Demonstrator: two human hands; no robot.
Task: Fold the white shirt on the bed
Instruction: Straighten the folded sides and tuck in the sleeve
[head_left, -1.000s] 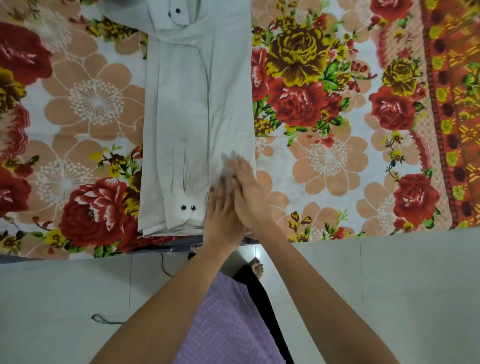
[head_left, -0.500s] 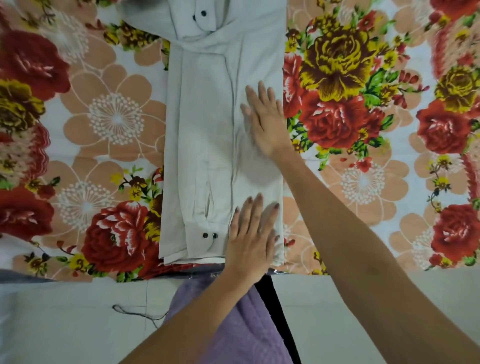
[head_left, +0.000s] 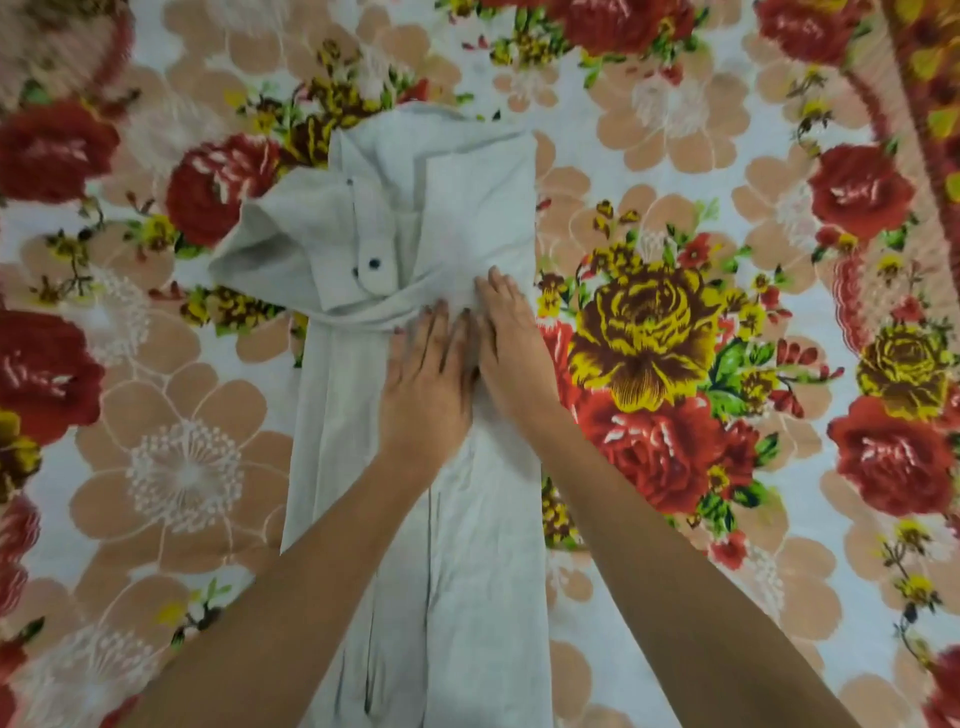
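The white shirt (head_left: 431, 332), a soft creased cloth folded into a long narrow strip, lies along the middle of the bed (head_left: 727, 156). Both hands rest flat on it side by side, fingers straight: the left hand (head_left: 426, 384) and the right hand (head_left: 511, 338). A buttoned cuff (head_left: 376, 262) lies just beyond them on the floral bedsheet.

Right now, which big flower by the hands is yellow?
The yellow-and-brown printed flower just right of the right hand; the big rose below it is red.
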